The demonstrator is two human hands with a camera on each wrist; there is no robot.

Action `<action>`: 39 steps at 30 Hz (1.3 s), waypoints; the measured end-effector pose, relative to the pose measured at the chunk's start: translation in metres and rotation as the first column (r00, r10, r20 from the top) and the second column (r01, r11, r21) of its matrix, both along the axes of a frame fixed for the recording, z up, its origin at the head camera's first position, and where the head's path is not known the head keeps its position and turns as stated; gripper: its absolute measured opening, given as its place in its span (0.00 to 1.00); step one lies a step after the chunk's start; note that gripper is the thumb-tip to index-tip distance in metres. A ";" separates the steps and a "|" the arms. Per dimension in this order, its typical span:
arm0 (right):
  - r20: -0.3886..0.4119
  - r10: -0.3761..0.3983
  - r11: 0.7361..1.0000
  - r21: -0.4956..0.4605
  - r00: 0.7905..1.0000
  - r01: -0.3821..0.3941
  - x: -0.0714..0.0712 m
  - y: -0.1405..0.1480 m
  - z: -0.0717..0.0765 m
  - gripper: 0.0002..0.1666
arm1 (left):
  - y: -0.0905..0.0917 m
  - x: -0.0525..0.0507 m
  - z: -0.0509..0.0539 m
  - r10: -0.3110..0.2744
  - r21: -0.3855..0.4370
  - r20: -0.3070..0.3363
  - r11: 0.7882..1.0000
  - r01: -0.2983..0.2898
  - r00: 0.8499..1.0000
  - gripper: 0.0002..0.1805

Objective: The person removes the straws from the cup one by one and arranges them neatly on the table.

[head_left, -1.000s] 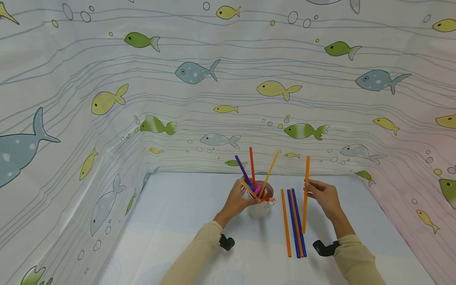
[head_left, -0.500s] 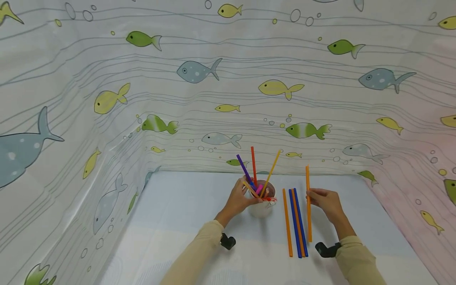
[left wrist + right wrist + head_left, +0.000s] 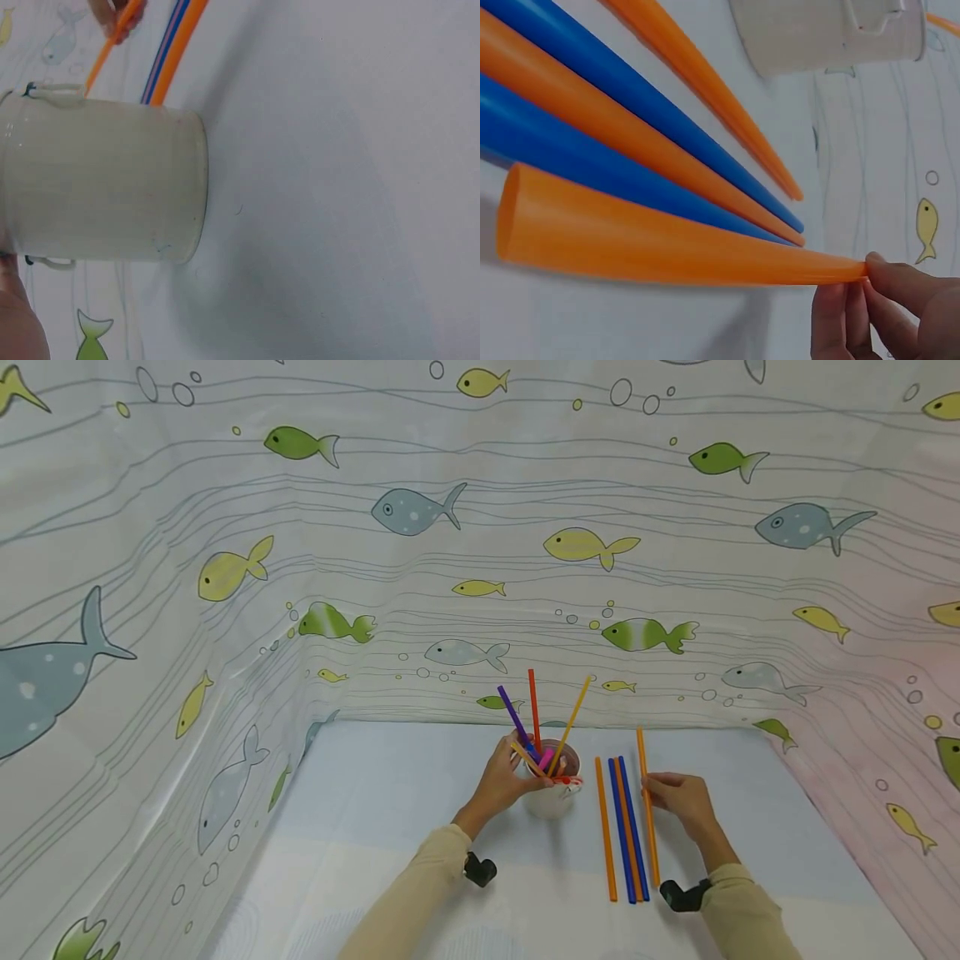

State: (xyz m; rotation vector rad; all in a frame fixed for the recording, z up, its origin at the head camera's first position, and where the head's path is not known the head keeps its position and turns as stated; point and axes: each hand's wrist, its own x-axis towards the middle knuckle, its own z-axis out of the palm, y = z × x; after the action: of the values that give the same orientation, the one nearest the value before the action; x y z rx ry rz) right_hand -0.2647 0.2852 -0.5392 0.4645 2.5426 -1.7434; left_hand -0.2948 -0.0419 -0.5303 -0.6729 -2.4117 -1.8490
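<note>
My left hand point(image 3: 504, 777) grips the rim of a white metal pail point(image 3: 550, 806) from its left side. In the left wrist view the pail's wall point(image 3: 105, 180) fills much of the left, with small wire handles. Purple point(image 3: 512, 714), red point(image 3: 533, 710) and yellow point(image 3: 573, 714) straws stick up from the pail. Between thumb and fingers, my right hand point(image 3: 681, 795) pinches an orange straw point(image 3: 652, 843). This straw lies just right of a blue straw point(image 3: 634, 831). In the right wrist view its near end point(image 3: 592, 225) appears slightly above the table.
Between the pail and my right hand, two blue straws and an orange one lie close together. Another orange straw point(image 3: 606, 831) lies a little to their left. Behind the table point(image 3: 390, 793) hangs a fish-patterned sheet point(image 3: 420, 610).
My right hand has lowered the orange straw toward me, from across the right blue straw to alongside it on the right. My left hand keeps its grip on the pail.
</note>
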 end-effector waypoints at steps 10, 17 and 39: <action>-0.004 -0.030 0.997 0.068 1.000 0.030 0.004 -0.005 -0.014 0.25 | 0.000 0.002 0.003 0.014 -0.014 0.042 1.000 -0.014 0.999 0.54; -0.016 -0.017 0.994 0.104 1.000 0.018 0.006 -0.009 -0.016 0.23 | 0.001 0.002 0.003 0.020 -0.021 0.052 1.000 -0.019 0.998 0.55; -0.011 0.009 0.956 0.292 1.000 -0.006 0.005 -0.013 -0.025 0.22 | 0.000 0.001 0.003 0.026 -0.037 0.041 0.999 -0.024 0.999 0.56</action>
State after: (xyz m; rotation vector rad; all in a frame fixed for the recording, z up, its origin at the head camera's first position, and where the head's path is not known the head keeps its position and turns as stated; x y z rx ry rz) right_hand -0.2601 0.2720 -0.5647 0.4520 2.8187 -1.3728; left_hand -0.2933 -0.0420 -0.5276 -0.6103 -2.4735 -1.8314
